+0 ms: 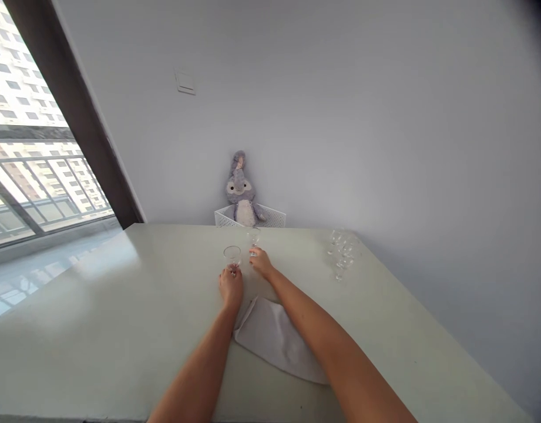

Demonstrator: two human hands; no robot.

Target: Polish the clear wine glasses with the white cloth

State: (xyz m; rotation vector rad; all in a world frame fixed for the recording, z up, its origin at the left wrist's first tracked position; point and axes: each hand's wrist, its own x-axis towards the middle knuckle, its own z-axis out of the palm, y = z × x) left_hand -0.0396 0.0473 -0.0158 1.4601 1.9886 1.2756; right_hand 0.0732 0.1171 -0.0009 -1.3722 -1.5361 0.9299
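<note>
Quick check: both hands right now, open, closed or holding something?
Left hand: closed low on the nearer glass.
Right hand: at the lower part of the farther glass; whether closed on it cannot be told.

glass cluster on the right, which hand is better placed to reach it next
Probably the right hand: it is nearer the cluster, though at the far glass. The left hand, at the near glass, would likely have to pass the right arm.
</note>
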